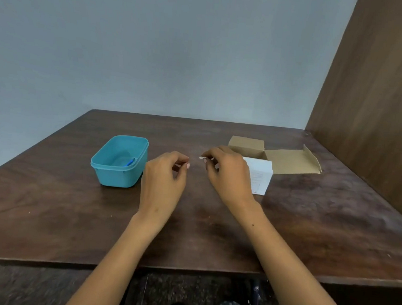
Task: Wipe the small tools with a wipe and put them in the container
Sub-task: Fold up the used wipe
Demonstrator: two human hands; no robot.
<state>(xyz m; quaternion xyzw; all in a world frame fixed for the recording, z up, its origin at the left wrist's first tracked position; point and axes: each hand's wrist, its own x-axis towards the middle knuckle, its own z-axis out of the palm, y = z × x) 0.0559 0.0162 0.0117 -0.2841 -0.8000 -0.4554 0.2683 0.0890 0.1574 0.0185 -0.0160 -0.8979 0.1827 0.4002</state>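
Note:
A teal plastic container (111,166) stands on the dark wooden table (44,211), left of my hands, with a small blue tool (130,162) lying inside it. My left hand (165,173) hovers just right of the container, its fingers curled and pinched; whether it holds anything is unclear. My right hand (227,174) is raised beside it and pinches a small white piece (203,158), perhaps a wipe or a tiny tool, at its fingertips. The two hands are a short gap apart.
A white box (261,177) stands right behind my right hand. An open brown cardboard box (286,160) with flaps spread lies behind it. A brown wooden panel (381,107) walls off the right side. The table's front edge (184,270) runs near my lap.

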